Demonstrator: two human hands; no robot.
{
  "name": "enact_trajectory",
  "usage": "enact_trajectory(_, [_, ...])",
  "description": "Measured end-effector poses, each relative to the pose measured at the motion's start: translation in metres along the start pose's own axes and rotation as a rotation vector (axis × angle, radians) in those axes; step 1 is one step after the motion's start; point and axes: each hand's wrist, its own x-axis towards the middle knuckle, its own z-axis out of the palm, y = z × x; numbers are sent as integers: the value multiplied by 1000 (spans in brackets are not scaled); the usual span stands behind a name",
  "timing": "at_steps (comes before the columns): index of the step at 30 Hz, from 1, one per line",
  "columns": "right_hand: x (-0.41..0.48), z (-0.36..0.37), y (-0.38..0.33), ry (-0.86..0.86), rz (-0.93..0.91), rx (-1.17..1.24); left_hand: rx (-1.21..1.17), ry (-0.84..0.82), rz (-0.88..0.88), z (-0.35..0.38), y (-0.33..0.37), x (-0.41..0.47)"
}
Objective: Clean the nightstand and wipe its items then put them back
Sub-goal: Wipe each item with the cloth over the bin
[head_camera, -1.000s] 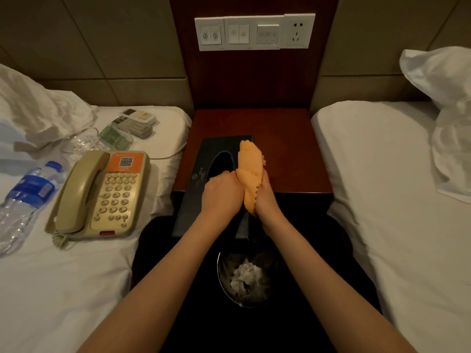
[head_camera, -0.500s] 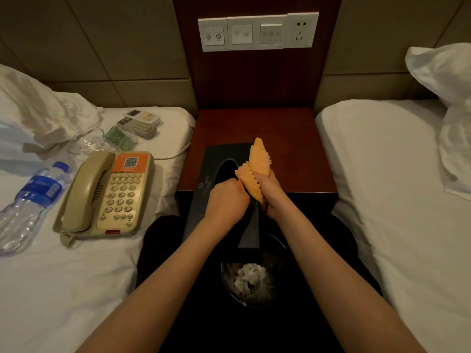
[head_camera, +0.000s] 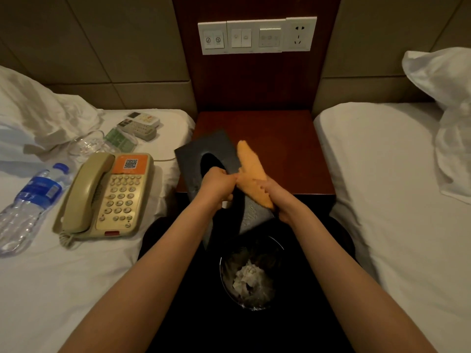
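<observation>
A black tissue box cover with an oval slot is held tilted over the front edge of the reddish wooden nightstand. My left hand grips it, fingers curled into the slot. My right hand presses an orange cloth along the cover's right side. On the left bed lie a beige telephone, a water bottle, two remotes, a green packet and a clear glass item.
A black waste bin holding crumpled tissue stands on the dark floor right under the cover. White beds flank the nightstand, with a pillow on the right one. A switch and socket panel is on the wall above.
The tissue box cover has turned, its far end swinging left, and now lies more diagonal. The orange cloth has slid down along its right side with my right hand.
</observation>
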Motion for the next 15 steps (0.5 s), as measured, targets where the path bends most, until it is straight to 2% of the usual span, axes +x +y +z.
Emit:
enact_trajectory(2, [-7, -5, 4, -89, 35, -167, 10, 66, 3, -1, -4, 5])
enact_trajectory(4, [-14, -3, 8, -140, 54, -202, 12, 103, 35, 0, -8, 7])
enact_trajectory(6, [-12, -2, 13, -90, 43, -140, 12, 105, 70, 0, -9, 7])
enact_trajectory(8, [-8, -6, 15, -41, 75, -37, 114, 67, 116, -1, -5, 5])
enact_trajectory(12, [-13, -18, 0, -30, 201, -52, 712, -154, 288, -13, 4, -4])
enact_trajectory(15, [-21, -28, -9, -60, 233, -51, 1048, -232, 494, -31, -1, -8])
